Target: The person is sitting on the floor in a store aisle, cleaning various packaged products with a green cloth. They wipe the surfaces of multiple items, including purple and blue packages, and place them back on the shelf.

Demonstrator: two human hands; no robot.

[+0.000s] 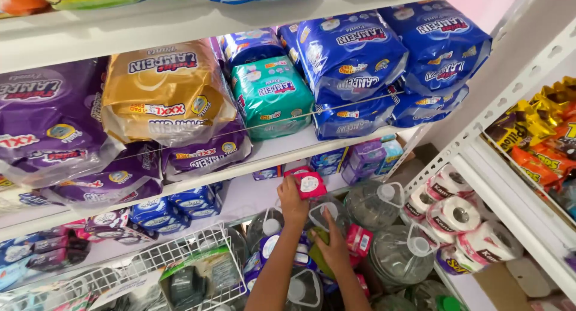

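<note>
Left hand (292, 204) raised, fingers curled around a small pink plastic-wrapped packet with a round white label (310, 184); it holds the packet up just under the front edge of the white middle shelf (336, 144), in front of the lower shelf's front edge.

Right hand (333, 246) lower down, palm down, fingers spread flat on a green packet (320, 255); pressing or grasping, can't tell. A second pink packet (359, 239) sits just beside that hand, on its right.

Both hands work over a cluster of large clear plastic water jugs with white caps (401, 254) on the floor below the shelves.

Around:
- Middle shelf carries bulky soft packs: purple (45, 122) at the left end, gold (165, 92) next, teal (271, 96) mid, blue (351, 56) towards the right end.
- Lower shelf: small blue packs (192, 200) and lilac packs (366, 158).
- White wire basket (174, 269) at bottom left, dark items inside.
- Wrapped toilet paper rolls (456, 218) stacked right of the jugs, beside the white rack upright.
- Snack bags, yellow and orange (540, 137), on the right-hand rack.
</note>
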